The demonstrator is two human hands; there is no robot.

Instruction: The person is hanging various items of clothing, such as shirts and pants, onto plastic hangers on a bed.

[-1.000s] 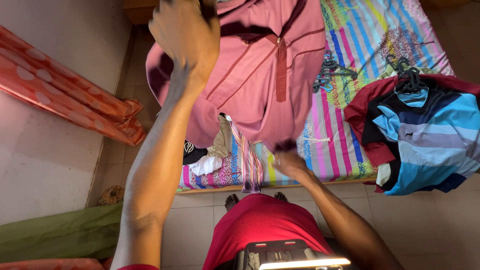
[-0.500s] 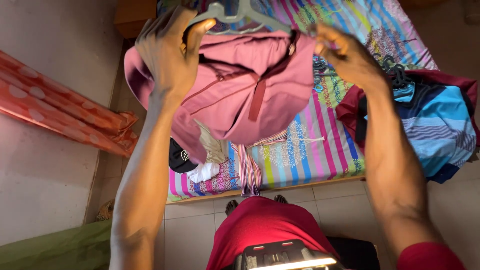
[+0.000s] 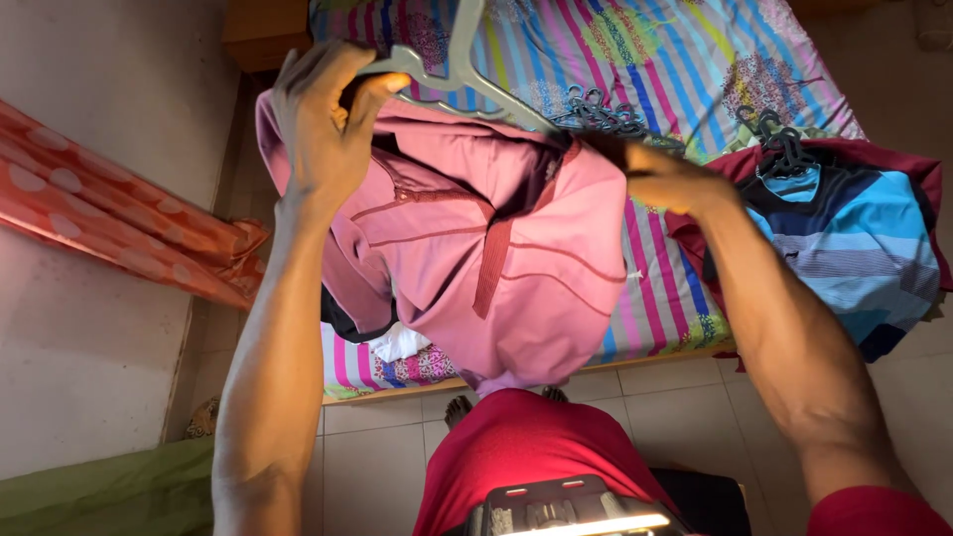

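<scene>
Left hand (image 3: 323, 119) clamped on one end of a grey plastic hanger (image 3: 467, 74) and the pink shirt (image 3: 496, 248) shoulder. Right hand (image 3: 675, 179) pinches the shirt's other shoulder, fingers closed on the fabric. Shirt hangs in the air above the striped bedsheet (image 3: 635, 50). Blue striped shirt (image 3: 854, 258) and black hangers (image 3: 606, 114) lie on the bed.

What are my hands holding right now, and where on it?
Left hand holds the grey hanger at one end, with the pink shirt on it. Right hand grips the shirt's other shoulder.
</scene>
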